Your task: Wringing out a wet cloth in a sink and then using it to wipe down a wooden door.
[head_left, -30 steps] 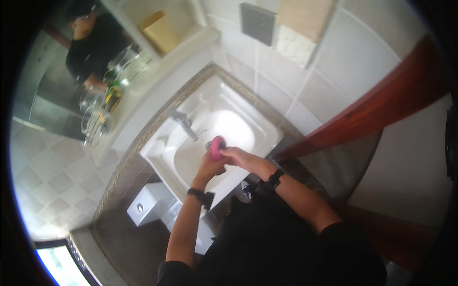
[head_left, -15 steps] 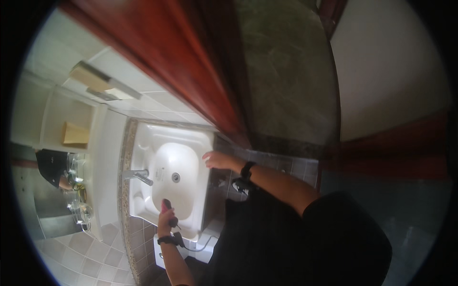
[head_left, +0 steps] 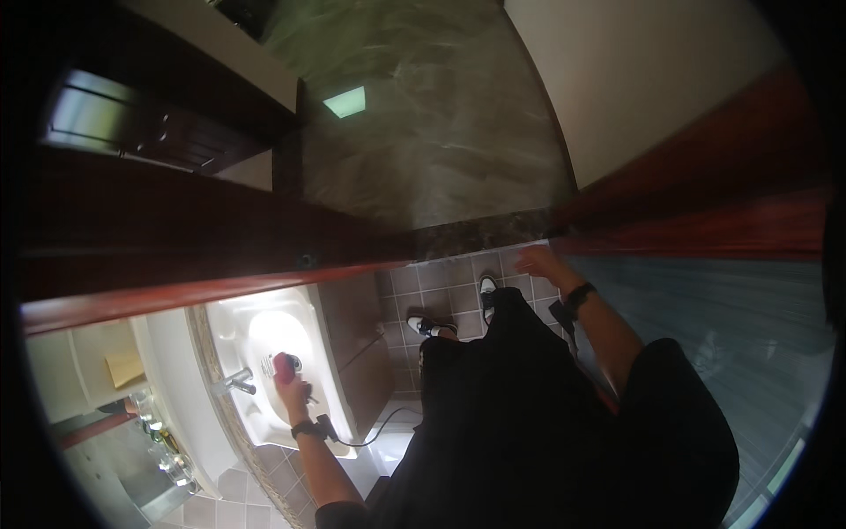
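Note:
My left hand [head_left: 293, 388] holds a pink-red scrubbing pad [head_left: 284, 367] inside the white sink basin [head_left: 231, 328], close to the chrome tap [head_left: 239, 381]. A dark band sits on that wrist. My right hand [head_left: 538, 262] hangs out to the right with nothing in it, fingers loosely apart, over the tiled floor by the red wooden door frame [head_left: 705, 229]. A dark watch is on that wrist. My dark clothing fills the lower middle, and my two shoes [head_left: 458, 309] stand on the floor tiles.
A red-brown wooden door [head_left: 176, 256] runs across the left above the sink. Bottles and glass items [head_left: 163, 445] crowd the shelf beside the mirror at the lower left. A thin dark cable [head_left: 374, 432] trails below the basin. Marble-like flooring [head_left: 423, 132] lies beyond the doorway.
The view has swung round to the right, so the sink now lies at the lower left. My right hand left the basin's edge and moved out toward the door frame. The left hand kept the pad in the basin.

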Motion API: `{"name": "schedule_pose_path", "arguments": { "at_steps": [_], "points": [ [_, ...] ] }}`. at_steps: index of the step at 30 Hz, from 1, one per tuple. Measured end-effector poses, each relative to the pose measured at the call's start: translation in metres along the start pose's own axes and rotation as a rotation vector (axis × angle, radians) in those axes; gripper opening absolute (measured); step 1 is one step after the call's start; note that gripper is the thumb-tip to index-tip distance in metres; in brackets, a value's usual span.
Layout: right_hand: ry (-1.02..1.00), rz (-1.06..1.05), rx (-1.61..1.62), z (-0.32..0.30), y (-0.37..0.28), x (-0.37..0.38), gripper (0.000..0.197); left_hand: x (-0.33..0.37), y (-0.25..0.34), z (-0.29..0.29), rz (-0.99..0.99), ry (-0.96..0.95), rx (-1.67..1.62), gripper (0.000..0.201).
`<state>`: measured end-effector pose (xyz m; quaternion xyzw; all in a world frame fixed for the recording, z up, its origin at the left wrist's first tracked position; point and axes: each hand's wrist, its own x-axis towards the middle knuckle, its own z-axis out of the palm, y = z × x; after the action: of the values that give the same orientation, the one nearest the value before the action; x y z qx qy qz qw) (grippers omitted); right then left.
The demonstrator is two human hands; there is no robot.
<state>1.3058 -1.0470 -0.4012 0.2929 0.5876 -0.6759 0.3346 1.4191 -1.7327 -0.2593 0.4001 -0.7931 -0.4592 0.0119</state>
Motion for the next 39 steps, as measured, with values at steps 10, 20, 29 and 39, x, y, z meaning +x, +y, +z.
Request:
{"name": "schedule_pose_path", "arguments": {
  "at_steps": [10,20,29,39],
  "points": [
    [-0.098,-0.085,0.400,-0.046,-0.032,-0.013,0.047,-0.068,0.172,0.266,0.110,-0.846,0.032,0.054],
    [-0.275,-0.431,0.591,0.018,-0.280,0.003,0.047,-0.087,0.413,0.487,0.226,-1.281,-0.258,0.050],
    [0.220,-0.389,0.034,-0.038,-0.415,0.007,0.039,0.028,0.541,0.550,0.290,-1.253,-0.344,0.039],
    [0.362,-0.243,-0.132,-0.093,-0.604,0.037,0.054,0.102,0.722,0.642,1.170,-1.236,0.182,0.025]
  ]
}}
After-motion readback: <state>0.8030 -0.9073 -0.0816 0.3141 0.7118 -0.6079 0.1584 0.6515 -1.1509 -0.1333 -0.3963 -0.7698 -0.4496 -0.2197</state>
